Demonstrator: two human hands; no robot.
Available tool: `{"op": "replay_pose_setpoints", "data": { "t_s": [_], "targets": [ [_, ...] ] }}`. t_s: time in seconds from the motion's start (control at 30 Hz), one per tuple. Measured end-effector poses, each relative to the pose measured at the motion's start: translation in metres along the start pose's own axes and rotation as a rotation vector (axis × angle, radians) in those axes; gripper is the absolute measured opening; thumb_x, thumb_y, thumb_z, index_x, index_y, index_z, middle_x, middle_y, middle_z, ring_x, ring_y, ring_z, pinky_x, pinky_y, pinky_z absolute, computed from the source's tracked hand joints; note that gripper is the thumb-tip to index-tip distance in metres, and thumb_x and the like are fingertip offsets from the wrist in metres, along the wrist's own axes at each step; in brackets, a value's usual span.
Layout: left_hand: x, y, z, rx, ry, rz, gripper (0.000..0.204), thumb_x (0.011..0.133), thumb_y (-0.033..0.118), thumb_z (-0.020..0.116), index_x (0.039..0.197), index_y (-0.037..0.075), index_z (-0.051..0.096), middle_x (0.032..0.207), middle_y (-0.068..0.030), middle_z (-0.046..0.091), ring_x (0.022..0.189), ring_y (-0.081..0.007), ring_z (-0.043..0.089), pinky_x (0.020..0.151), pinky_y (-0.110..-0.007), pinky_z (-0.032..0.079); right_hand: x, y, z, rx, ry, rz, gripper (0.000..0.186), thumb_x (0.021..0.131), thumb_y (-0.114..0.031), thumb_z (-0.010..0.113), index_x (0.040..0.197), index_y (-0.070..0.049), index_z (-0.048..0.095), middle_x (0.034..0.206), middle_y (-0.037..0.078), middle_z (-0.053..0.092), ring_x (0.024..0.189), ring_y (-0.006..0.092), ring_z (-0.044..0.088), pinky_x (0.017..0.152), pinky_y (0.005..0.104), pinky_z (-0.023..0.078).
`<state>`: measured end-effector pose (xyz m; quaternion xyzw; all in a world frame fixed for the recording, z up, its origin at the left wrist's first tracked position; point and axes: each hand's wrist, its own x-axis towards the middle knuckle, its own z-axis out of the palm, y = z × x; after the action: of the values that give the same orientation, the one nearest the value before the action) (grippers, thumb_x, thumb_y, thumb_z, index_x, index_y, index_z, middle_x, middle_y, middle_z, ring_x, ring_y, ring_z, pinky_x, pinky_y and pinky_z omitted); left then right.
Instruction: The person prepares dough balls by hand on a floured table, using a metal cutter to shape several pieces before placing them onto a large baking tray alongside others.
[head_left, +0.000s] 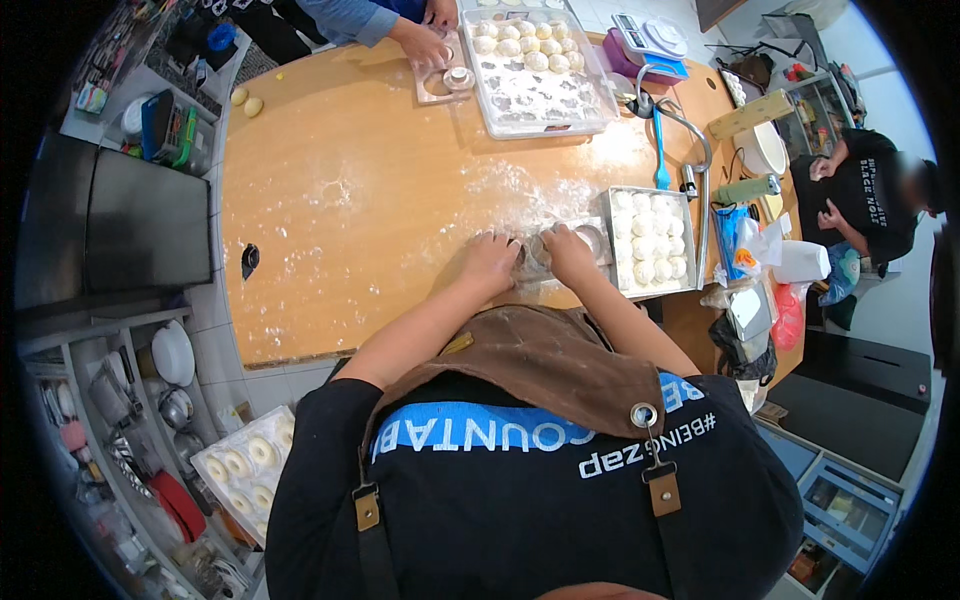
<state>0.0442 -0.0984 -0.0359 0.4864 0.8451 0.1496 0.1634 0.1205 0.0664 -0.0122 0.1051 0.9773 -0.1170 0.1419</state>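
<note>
My left hand (488,263) and my right hand (568,254) work close together over a floured board (604,258) at the table's near edge. Both have their fingers curled, and what lies under the fingertips is too small and covered to name. A round, ring-like shape (592,238) shows on the board beside my right hand. Just right of the board stands a metal tray (692,212) holding rows of pale dough balls (643,249).
The wooden table (330,230) is dusted with flour. At its far side, a person's hand (422,46) touches a board beside a clear plastic tray (548,128) of dough balls. A blue spatula (661,150) lies right. Another person (868,190) stands right. Dough rings (262,450) sit lower left.
</note>
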Motion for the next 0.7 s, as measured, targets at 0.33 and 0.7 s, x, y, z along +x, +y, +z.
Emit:
{"op": "replay_pose_setpoints", "data": {
  "t_s": [0.33,0.7],
  "targets": [
    [0.0,0.0,0.006,-0.053,0.009,-0.019,0.064,0.062,0.019,0.075,0.121,0.007,0.052,0.113,-0.0134,0.054,0.106,-0.0304,0.05,0.089,-0.042,0.043,0.002,0.006,0.011,0.063,0.071,-0.016,0.022,0.07,0.001,0.055,0.091,-0.004,0.056,0.093,0.02,0.053,0.087,0.0369,0.057,0.072,0.0446,0.048],
    [0.0,0.0,0.001,-0.05,0.02,-0.001,0.066,0.063,0.025,0.076,0.122,0.008,0.051,0.118,-0.0123,0.052,0.11,-0.0295,0.048,0.093,-0.041,0.042,0.005,0.013,-0.002,0.009,0.01,-0.007,0.032,0.068,-0.004,0.062,0.1,-0.007,0.058,0.099,0.017,0.055,0.095,0.0325,0.057,0.079,0.0417,0.048]
  ]
}}
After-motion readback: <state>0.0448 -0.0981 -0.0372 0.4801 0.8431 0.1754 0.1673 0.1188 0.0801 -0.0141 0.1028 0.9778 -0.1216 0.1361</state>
